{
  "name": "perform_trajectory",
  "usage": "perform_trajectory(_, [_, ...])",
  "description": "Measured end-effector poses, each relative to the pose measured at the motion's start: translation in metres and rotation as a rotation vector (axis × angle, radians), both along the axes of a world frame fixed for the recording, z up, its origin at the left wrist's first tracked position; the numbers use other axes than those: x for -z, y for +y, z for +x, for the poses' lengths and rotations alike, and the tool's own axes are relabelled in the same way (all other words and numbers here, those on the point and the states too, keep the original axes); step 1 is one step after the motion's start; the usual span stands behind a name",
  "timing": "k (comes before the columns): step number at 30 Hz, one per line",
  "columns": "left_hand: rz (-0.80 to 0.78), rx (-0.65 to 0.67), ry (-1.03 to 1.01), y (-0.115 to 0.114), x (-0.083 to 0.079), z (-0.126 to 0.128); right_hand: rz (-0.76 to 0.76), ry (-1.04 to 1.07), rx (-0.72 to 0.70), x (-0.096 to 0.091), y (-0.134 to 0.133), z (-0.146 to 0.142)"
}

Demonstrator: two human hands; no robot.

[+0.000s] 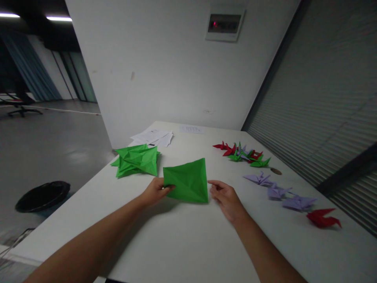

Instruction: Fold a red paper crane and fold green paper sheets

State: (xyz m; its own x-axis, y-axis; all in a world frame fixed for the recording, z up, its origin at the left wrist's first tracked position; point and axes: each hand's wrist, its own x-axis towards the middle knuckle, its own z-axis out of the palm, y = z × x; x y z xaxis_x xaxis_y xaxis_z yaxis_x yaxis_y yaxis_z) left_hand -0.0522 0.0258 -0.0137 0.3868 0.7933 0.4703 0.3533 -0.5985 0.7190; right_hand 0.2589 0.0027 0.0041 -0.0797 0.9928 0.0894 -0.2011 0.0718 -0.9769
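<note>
1. Bare forearms [88, 243] reaching in from the bottom of the view, across the bench's near edge.
2. White bench [73, 208] running away toward a pale wall, carrying everything below.
3. Green paper sheet [187, 181], creased and kite-shaped, lying flat near the bench's middle, between both hands.
4. Along the right edge: cluster of red, green and lilac paper cranes [241, 154], then a line of lilac paper cranes [277, 192] and one red paper crane [323, 218].
5. Toward the far left edge: bulky folded green paper form [135, 160], with a stack of white papers [153, 137] just behind.
6. Left hand [157, 191]: grip clenched on the sheet's left corner, thumb on top.
7. Right hand [226, 202]: grip released, fingers [215, 186] spread just beside the sheet's right corner, apparently not touching.
8. Small brown disc [276, 171] near the cranes.
9. Judged step: folding of the sheet, creases already set; next move calling for the right hand on the free corner.
</note>
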Motion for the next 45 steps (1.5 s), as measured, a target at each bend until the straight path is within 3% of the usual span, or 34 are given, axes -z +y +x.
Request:
perform_trajectory(5, [-0.325, 0.065, -0.232, -0.002, 0.002, 0.002, -0.069, -0.118, 0.064, 0.005, 0.002, -0.004])
perform_trajectory(9, [-0.491, 0.104, -0.339, -0.005, 0.001, 0.005, -0.185, -0.156, -0.058, 0.001, -0.002, -0.007])
perform_trajectory(15, [-0.633, 0.132, -0.384, -0.01, -0.005, 0.008, -0.152, -0.154, -0.077, 0.0, -0.004, -0.008])
perform_trajectory(25, [-0.633, -0.042, -0.462, -0.005, -0.005, 0.01, -0.151, -0.292, 0.001, 0.0, 0.0, 0.001])
perform_trajectory(31, [-0.621, -0.227, -0.176, 0.001, 0.0, 0.007, -0.079, -0.501, 0.025, 0.003, 0.005, 0.009])
perform_trajectory(36, [-0.595, -0.247, 0.05, 0.007, 0.002, -0.002, -0.058, -0.861, 0.024, 0.009, 0.008, 0.013])
perform_trajectory(39, [-0.506, -0.279, 0.178, 0.008, -0.001, -0.005, -0.071, -1.006, -0.007, 0.011, 0.008, 0.01])
perform_trajectory(45, [-0.271, -0.37, 0.239, 0.005, -0.007, -0.003, -0.084, -1.045, -0.001, 0.01, 0.005, 0.005])
